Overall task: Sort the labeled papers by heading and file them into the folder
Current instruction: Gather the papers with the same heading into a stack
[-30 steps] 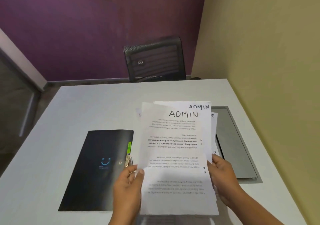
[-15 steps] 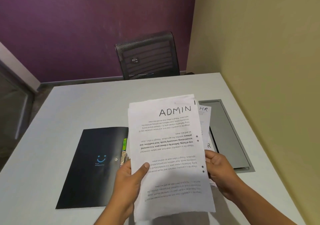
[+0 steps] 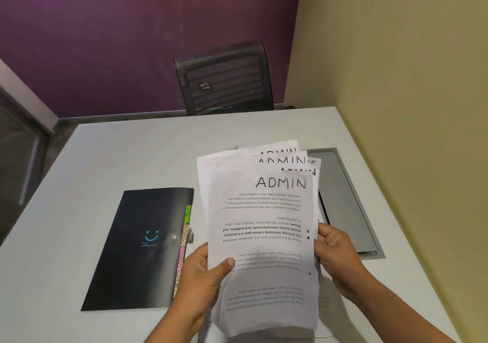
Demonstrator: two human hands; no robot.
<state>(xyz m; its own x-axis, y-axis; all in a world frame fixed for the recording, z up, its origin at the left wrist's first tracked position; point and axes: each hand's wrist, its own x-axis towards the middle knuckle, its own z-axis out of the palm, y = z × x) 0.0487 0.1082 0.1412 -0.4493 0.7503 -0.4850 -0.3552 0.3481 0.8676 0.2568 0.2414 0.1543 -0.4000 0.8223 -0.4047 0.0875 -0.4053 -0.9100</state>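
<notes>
Here we are at the white table (image 3: 132, 152), and the sheaf of white printed paper sheets (image 3: 261, 237) is up off the surface, tilted toward the person. It fans out at the top, so several handwritten ADMIN headings show, with an HR heading peeking out behind. The left hand (image 3: 203, 276) grips the lower left edge, thumb laid across the front sheet and fingers out of sight behind. The right hand (image 3: 335, 258) curls round the right edge and pinches it.

These sheets look feather-light and floppy. They'll slide over one another easily, and a hard squeeze would crease them. The best hold, I'd say, is on the long side edges, thumb in front and fingers behind. Dark dots down the right edge look like punch holes.

The flat black plastic folder with the blue smiley (image 3: 137, 250) lies closed just left of the sheaf. Its coloured index tabs (image 3: 184, 237) show along its right edge.
</notes>
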